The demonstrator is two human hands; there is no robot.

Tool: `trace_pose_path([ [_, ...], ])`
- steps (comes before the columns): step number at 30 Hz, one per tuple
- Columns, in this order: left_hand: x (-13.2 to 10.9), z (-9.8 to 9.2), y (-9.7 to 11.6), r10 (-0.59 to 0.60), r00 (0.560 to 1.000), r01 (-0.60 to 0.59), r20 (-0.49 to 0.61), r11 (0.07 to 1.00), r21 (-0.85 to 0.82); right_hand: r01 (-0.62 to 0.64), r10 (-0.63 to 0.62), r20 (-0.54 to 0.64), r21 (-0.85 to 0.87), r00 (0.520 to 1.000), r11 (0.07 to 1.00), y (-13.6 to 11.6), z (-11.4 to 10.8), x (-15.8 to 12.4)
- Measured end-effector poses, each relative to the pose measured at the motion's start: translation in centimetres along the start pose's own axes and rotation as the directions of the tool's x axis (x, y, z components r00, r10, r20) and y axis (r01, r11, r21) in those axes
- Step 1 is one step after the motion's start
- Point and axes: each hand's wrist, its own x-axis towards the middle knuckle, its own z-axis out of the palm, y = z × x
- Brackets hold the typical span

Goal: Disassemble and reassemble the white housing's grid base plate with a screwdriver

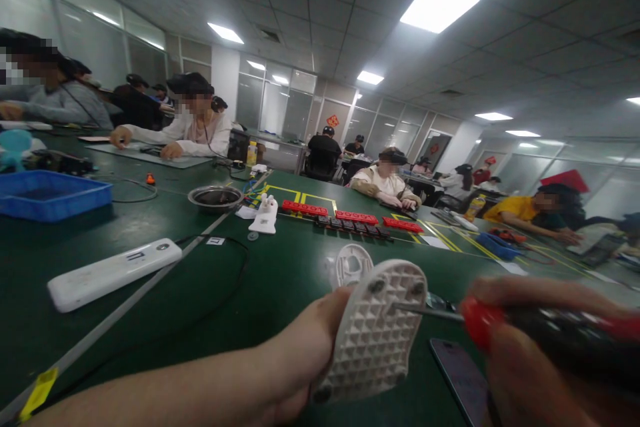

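Note:
A white plastic base with a raised grid of small pyramids [375,340] is tilted up in my left hand [320,327], its underside facing me. Most of my left fingers are hidden behind it. Dark round pads sit near its corners. In my right hand [530,360] is a red and black screwdriver [550,340], the fingers wrapped round its handle. Its metal shaft points left, and the tip meets the base in the upper middle. Behind the base shows another white part with a rounded opening [353,263]. Whether the two are joined I cannot tell.
A phone [460,377] lies beneath my right hand. To the left are a long white device [115,273], a metal bowl [216,196] and a blue tray [55,197]. Red strips [356,217] and a black strip [353,228] lie ahead. Co-workers sit around the tables.

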Motion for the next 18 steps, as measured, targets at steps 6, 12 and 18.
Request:
trace_pose_path([
  [6, 2.0, -1.9, 1.0, -0.109, 0.994, 0.110, 0.020, 0.989, -0.100, 0.009, -0.018, 0.190, 0.051, 0.982, 0.999, 1.8, 1.8, 2.3],
  [12, 3.0, -2.7, 0.6, -0.280, 0.954, 0.296, 0.109, 0.937, -0.186, -0.036, 0.031, 0.206, 0.020, 0.978, 0.999, 2.8, 1.0, 2.5],
  [18, 2.9, -3.1, 1.3, -0.283, 0.941, 0.329, 0.185, 0.893, -0.308, 0.005, 0.011, -0.097, 0.162, 0.995, 0.987, 2.6, 0.8, 2.7],
])
